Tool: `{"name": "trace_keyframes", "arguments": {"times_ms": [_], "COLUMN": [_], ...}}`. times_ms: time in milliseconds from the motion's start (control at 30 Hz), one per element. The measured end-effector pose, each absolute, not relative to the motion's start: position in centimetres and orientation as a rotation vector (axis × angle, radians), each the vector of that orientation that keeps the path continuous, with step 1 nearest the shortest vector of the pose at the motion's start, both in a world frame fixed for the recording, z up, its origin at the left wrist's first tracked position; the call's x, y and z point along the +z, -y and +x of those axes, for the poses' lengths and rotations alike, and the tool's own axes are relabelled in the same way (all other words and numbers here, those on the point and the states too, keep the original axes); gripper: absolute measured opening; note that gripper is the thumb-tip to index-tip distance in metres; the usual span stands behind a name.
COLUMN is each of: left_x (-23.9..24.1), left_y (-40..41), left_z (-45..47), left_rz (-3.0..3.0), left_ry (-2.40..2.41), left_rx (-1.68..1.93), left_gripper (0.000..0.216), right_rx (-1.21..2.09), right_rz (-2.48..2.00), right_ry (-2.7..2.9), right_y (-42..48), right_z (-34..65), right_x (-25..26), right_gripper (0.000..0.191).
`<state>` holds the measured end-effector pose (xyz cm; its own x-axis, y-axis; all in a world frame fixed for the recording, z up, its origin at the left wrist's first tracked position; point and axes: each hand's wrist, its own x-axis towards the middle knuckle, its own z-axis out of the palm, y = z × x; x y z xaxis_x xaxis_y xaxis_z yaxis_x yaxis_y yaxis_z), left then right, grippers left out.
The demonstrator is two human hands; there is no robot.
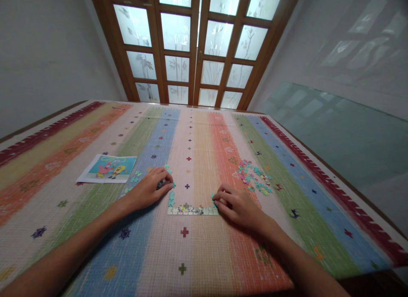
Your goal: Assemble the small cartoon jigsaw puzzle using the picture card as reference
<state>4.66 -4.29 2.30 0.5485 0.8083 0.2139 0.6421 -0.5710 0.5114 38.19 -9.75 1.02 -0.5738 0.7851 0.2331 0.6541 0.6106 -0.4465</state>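
While the left hand (pixel 157 184) curls at the far end of the puzzle border's left side, the right hand (pixel 234 201) bunches its fingers at the right corner; cannot tell whether either clamps a piece. The puzzle border (pixel 191 211) lies between them. Step, judged: edge-fitting; next move calls for aligned tabs. Surface: striped tablecloth (pixel 165 254), loose pieces (pixel 245 171) right, picture sheet (pixel 111 168) left. Glazed doors (pixel 194 54) on far side.

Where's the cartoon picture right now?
In the head view, the cartoon picture lies on the striped tablecloth, left of the left hand and some teal puzzle pieces.
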Motion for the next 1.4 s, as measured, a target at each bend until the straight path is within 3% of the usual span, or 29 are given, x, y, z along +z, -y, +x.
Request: {"name": "trace_keyframes", "arguments": {"times_ms": [333, 1400], "left_x": [3.1, 2.1], "left_y": [4.6, 4.6], "left_z": [5.0, 4.5], "left_rz": [2.169, 2.462], "left_ry": [-1.181, -1.087], "left_rx": [0.569, 0.576], "left_gripper": [0.024, 0.024], "right_rx": [0.449, 0.462], "right_rz": [-1.147, -1.177], "right_ry": [2.429, 2.458], "right_y": [9.8, 9.9], "right_z": [38.2, 38.2], "right_x": [1.1, 1.4], "right_gripper": [0.021, 0.021]}}
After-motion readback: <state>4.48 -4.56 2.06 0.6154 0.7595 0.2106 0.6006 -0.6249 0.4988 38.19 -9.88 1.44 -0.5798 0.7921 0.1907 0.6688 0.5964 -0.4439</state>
